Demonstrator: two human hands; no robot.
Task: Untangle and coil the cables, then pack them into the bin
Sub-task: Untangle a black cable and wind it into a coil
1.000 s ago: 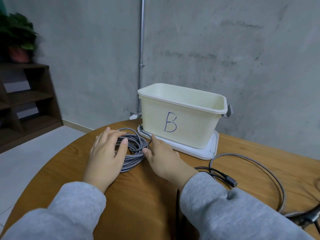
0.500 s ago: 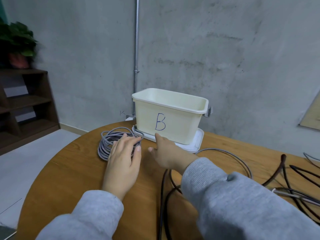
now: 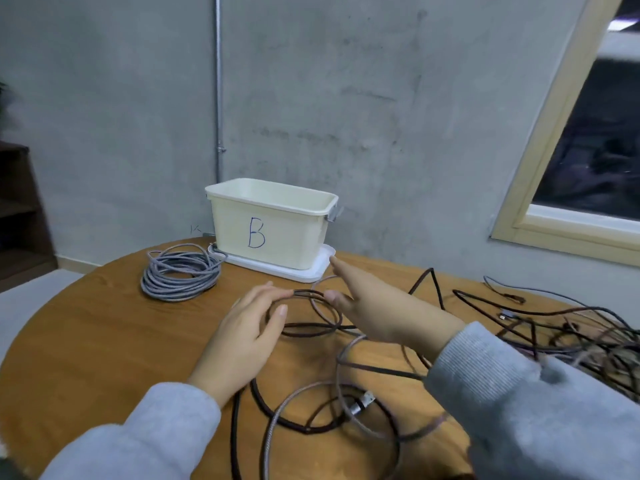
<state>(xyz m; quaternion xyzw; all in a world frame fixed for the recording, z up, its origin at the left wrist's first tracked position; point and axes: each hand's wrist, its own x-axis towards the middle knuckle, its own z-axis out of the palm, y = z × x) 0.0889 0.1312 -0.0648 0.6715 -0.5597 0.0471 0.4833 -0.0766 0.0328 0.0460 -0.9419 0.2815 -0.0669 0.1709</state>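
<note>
Cables (image 3: 519,327): tangled heap on table (image 3: 86,341). Both my hands, left hand (image 3: 242,337) and right hand (image 3: 377,306), flat, fingers straight, gripping nothing. Risk: tugging one loop (image 3: 311,313) tightens knots.

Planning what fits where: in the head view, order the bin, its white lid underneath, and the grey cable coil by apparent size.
1. bin, largest.
2. and 3. grey cable coil and white lid: unsure, since the bin hides most of the lid.

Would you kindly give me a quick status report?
Both hands open: left hand, right hand over dark cable. Grey coil beside bin. Tangle right.
</note>
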